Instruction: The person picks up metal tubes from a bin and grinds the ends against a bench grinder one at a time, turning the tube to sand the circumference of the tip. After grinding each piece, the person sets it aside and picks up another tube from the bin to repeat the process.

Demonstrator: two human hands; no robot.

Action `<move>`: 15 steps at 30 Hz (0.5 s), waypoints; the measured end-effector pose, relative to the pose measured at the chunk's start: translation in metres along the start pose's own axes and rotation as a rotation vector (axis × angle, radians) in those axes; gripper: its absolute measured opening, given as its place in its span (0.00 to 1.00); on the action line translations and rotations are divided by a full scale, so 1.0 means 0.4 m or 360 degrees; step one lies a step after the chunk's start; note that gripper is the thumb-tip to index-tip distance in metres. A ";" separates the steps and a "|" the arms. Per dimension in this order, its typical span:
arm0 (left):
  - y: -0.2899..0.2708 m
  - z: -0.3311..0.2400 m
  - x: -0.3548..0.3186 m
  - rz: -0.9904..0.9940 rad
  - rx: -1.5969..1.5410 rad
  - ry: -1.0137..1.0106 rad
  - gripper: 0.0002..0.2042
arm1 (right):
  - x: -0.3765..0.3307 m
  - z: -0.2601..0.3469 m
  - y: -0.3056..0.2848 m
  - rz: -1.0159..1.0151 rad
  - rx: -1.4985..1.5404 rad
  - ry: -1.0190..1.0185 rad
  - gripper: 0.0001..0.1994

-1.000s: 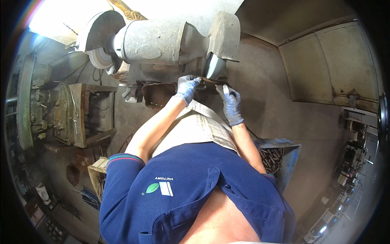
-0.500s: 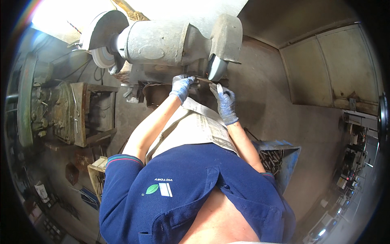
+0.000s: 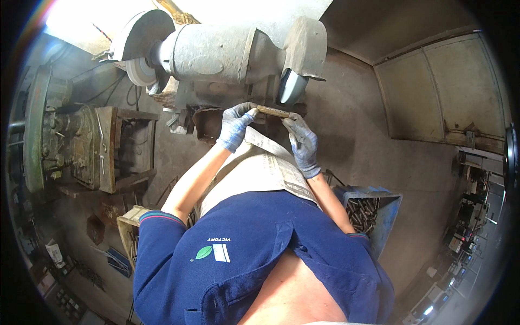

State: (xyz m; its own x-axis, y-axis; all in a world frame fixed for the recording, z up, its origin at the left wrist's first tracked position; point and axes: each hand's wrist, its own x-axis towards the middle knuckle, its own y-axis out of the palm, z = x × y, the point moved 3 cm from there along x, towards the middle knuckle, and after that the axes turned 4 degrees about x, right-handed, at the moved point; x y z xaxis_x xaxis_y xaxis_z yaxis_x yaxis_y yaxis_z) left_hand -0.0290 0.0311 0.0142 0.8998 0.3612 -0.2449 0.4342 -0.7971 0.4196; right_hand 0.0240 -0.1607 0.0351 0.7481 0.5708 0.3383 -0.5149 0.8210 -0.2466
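A short brownish metal bar [image 3: 273, 112] is stretched between my two gloved hands, just in front of a bench grinder [image 3: 211, 57]. My left hand [image 3: 236, 125] pinches its left end between thumb and fingers. At the other end, my right hand [image 3: 301, 142] grips it with the fingertips. Both gloves are blue and grey, worn dark at the fingers. The bar lies below the right grinding wheel [image 3: 293, 88], apart from it, tilted slightly down to the right. The bar's exact kind cannot be made out.
The grinder's left wheel [image 3: 140, 72] sits under a round guard. A blue bin [image 3: 387, 208] full of metal pieces stands by my right elbow, and a wooden box [image 3: 130, 227] by my left. Green machinery [image 3: 38, 135] is at far left, metal panels [image 3: 439, 86] at right.
Both hands have drawn the bar back from the right wheel, where a small spark showed before. The bar is now turned so more of its length shows.
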 end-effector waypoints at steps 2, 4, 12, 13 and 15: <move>0.017 -0.031 -0.028 0.0080 0.0025 0.0038 0.06 | -0.006 0.037 -0.009 -0.0071 0.0158 0.0000 0.15; 0.024 -0.048 -0.044 0.0112 0.0028 0.0042 0.07 | 0.001 0.085 -0.020 -0.0088 0.0097 -0.0134 0.16; 0.055 -0.098 -0.066 0.0213 -0.0154 -0.0122 0.09 | 0.001 0.154 -0.044 -0.0034 -0.0209 -0.0285 0.22; 0.059 -0.102 -0.065 0.0161 -0.0069 -0.0129 0.10 | 0.003 0.165 -0.042 -0.0023 -0.0224 -0.0314 0.22; 0.065 -0.097 -0.046 0.0141 0.0036 -0.0160 0.09 | 0.004 0.172 -0.042 0.0010 -0.0308 -0.0373 0.22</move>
State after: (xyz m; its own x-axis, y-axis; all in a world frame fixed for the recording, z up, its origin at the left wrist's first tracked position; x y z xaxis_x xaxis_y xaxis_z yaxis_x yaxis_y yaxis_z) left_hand -0.0328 0.0226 0.0637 0.9251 0.2397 -0.2944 0.3511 -0.8349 0.4238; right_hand 0.0050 -0.1729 0.1021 0.6164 0.5814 0.5311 -0.4131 0.8129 -0.4105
